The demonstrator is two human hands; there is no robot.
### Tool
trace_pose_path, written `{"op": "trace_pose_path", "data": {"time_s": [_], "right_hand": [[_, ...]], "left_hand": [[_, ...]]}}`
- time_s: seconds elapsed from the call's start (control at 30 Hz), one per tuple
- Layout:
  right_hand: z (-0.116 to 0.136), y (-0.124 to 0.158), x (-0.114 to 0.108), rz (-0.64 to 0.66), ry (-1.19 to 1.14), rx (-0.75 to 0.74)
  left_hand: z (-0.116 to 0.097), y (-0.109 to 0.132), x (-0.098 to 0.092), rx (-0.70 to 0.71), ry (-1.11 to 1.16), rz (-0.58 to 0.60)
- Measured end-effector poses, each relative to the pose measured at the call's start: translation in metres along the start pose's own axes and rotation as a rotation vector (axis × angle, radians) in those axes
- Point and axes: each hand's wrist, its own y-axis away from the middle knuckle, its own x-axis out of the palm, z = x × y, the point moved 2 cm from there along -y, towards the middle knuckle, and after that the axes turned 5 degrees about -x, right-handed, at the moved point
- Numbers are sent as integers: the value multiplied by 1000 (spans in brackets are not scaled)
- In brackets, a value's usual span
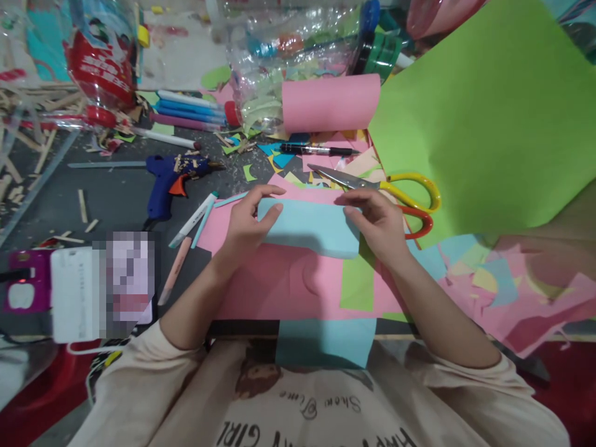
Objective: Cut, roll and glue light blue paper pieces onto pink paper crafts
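Note:
A folded piece of light blue paper (310, 228) is between my two hands, above pink paper (261, 285). My left hand (254, 217) grips its left end, thumb on the near face and fingers curled over the far edge. At the right end, my right hand (377, 223) pinches it in the same way. A green paper strip (357, 282) lies on the pink sheet, and another light blue sheet (326, 341) hangs over the table's front edge. Just beyond my right hand rest scissors (410, 189) with yellow and red handles.
To the left lie a blue glue gun (161, 183), markers (193, 220) and phones (133, 279). Behind are a black pen (321, 150), a pink paper roll (331, 102) and plastic bottles (105, 62). A large green sheet (488, 124) and paper scraps (484, 279) cover the right side.

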Motion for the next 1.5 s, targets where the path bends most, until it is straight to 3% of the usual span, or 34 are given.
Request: {"op": "trace_pose_path", "data": {"time_s": [0.1, 0.4, 0.6, 0.77, 0.97, 1.17, 1.5], "right_hand": [[-2, 0, -1, -29, -52, -18], [2, 3, 2, 159, 107, -75], [2, 3, 1, 166, 70, -103], [0, 1, -1, 68, 64, -131], [-3, 2, -3, -39, -73, -64], [-1, 4, 1, 29, -194, 143], [-1, 3, -2, 25, -176, 141]], "left_hand": [[-3, 3, 0, 0, -21, -10], [-2, 3, -3, -36, -142, -51], [-2, 2, 0, 15, -87, -18], [0, 2, -2, -44, -30, -75], [-1, 0, -6, -97, 137, -131], [1, 1, -7, -114, 120, -154], [-2, 0, -9, -138, 165, -164]]}}
